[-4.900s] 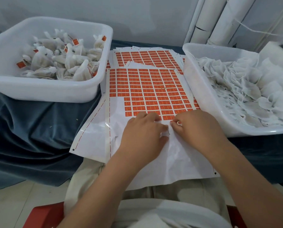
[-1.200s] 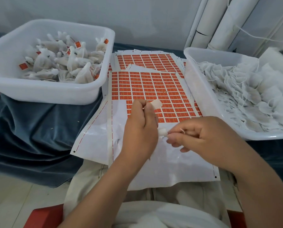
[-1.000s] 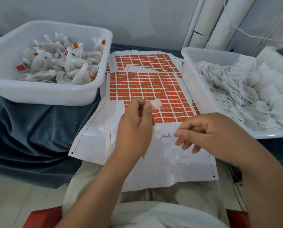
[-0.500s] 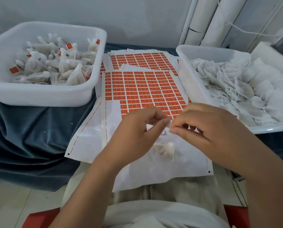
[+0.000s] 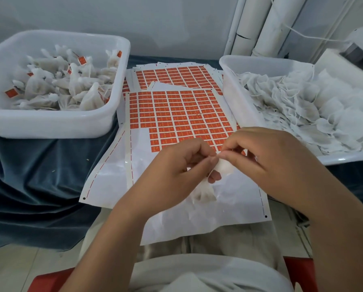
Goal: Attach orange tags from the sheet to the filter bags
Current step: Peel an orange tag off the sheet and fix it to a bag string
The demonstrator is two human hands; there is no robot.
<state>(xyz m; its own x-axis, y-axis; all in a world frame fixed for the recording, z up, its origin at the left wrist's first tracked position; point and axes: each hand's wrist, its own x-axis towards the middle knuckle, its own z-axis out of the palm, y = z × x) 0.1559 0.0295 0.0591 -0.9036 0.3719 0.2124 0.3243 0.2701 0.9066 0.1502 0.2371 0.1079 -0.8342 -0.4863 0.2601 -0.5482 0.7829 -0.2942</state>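
The sheet of orange tags (image 5: 180, 114) lies in front of me, its near part bare white backing. My left hand (image 5: 176, 171) and my right hand (image 5: 267, 161) meet just above it, fingertips pinched together on a small pale tag (image 5: 224, 165) seen from its white side. A white filter bag (image 5: 203, 193) hangs below the fingers and touches the backing paper. Whether the bag's string is between the fingers is hidden.
A white tub (image 5: 49, 123) at the left holds tagged filter bags. A white tub (image 5: 235, 95) at the right holds several untagged bags. More tag sheets (image 5: 172, 76) lie behind. A dark blue cloth (image 5: 39, 175) covers the table. White pipes (image 5: 260, 24) stand at the back.
My left hand came down from holding up the peeled tag and met my right hand. Both now pinch the tag together, and the bag has shifted under the fingers.
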